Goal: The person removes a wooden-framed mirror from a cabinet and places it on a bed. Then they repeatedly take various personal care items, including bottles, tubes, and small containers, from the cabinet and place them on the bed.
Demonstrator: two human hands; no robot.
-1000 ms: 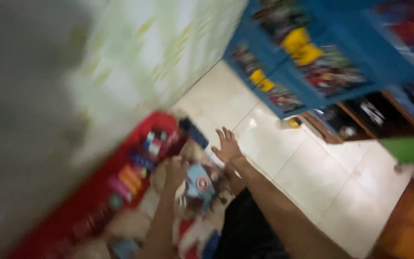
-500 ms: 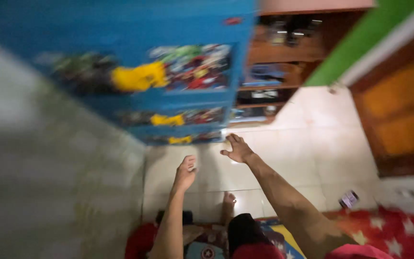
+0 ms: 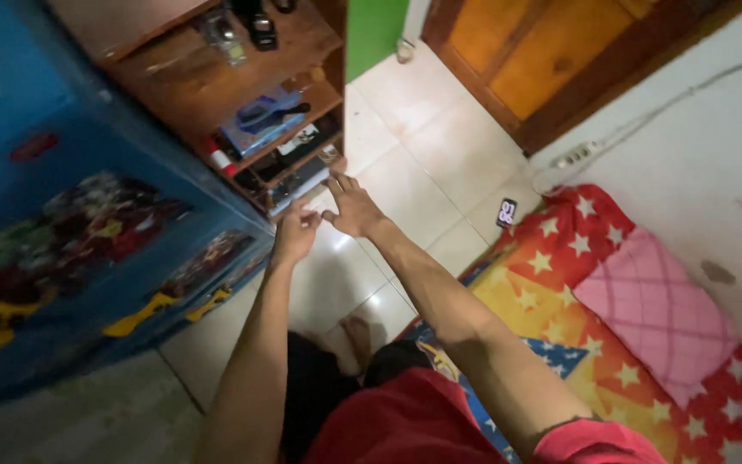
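Hands (image 3: 328, 219) near wooden shelf (image 3: 242, 82) edge, above bare tiles (image 3: 440, 146)

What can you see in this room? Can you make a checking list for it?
Surface: pale tiled floor, bare between the shelf and the mattress.
Job's things: wooden shelf, the unit nearest both hands; boxes and small items on its boards.
Clutter: phone on the floor by the mattress; pink pillow on it.
Grippers: left hand loosely curled, right hand open with fingers spread; both seem empty.
Cables: power strip with a white cord along the wall.
Surroundings: blue cabinet, wooden door, green wall strip.
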